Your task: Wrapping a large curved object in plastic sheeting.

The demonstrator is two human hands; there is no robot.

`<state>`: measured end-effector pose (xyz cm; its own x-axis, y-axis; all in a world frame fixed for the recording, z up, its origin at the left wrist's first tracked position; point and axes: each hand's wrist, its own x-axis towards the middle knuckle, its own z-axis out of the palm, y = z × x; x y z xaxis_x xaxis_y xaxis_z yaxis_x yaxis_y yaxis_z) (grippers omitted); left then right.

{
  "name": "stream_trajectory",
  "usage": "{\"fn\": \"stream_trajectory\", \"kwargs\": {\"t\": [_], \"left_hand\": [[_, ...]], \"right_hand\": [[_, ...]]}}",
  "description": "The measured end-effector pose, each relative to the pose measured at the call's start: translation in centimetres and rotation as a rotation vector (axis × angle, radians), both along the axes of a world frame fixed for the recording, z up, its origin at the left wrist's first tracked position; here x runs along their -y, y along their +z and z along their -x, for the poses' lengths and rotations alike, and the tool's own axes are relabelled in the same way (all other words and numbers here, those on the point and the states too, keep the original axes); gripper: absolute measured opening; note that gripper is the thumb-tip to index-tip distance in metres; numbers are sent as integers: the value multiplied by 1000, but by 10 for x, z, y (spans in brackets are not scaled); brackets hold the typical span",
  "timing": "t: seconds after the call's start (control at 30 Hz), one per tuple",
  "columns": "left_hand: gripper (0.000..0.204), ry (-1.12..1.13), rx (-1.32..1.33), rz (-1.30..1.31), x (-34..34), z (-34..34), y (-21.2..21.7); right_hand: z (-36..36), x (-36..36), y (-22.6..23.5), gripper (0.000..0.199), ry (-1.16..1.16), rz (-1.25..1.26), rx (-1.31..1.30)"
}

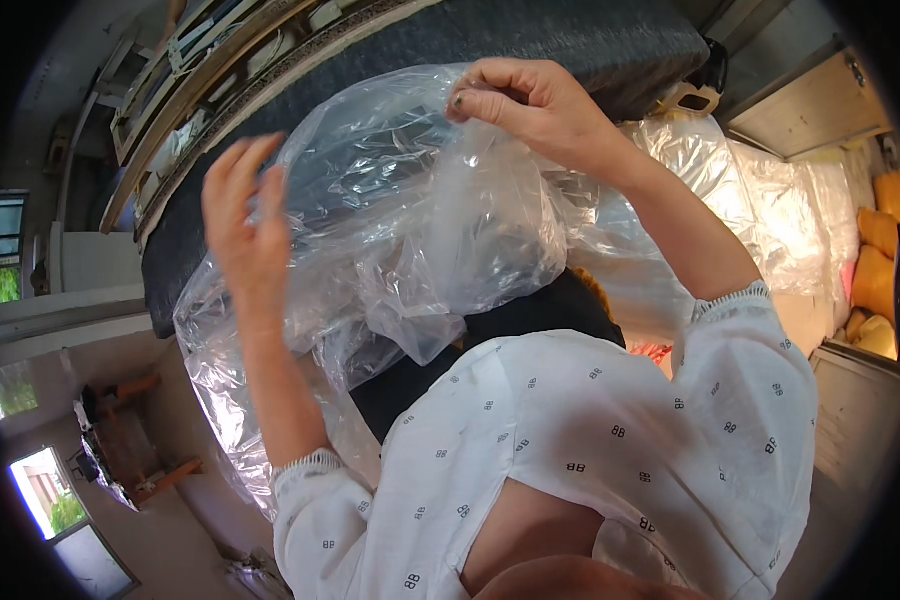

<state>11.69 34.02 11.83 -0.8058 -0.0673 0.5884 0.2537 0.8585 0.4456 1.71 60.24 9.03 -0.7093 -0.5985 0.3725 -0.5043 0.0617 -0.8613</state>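
Head view: pinches the film (400,235) up with the right hand (542,98); spreads the left hand's (242,220) blurred fingers beside it. Drapes, crumpled, over the worktop's (590,45) near edge. Looks partly lifted, mostly bunched; cannot tell what remains.

Motion blurs the left hand (245,240), smearing its fingers so that contact with the clear plastic film (370,180) cannot be told. The right hand (540,100) covers the bit of film pinched in its fingertips. Film hides part of the black trousers (545,312); the dark lens rim crops the orange bundles (878,272) at far right.
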Motion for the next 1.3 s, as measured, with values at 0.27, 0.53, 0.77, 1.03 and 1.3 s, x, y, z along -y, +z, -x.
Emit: {"fn": "stream_trajectory", "kwargs": {"t": [0.27,0.53,0.77,1.03,1.3], "left_hand": [[13,-376,17,-129,-94,25,25],[18,-263,-321,-120,-93,13,-10],[16,-310,-263,-293,-87,5,-27],[19,-351,-54,-403,-84,-12,-20],[22,-241,-20,-582,-81,-31,-23]], "right_hand": [[-38,-5,5,28,76,180,249],[-58,-10,7,61,104,-5,439],[-57,9,-2,27,254,259,423],[-72,8,8,24,82,93,186],[-93,13,5,36,3,54,-45]]}}
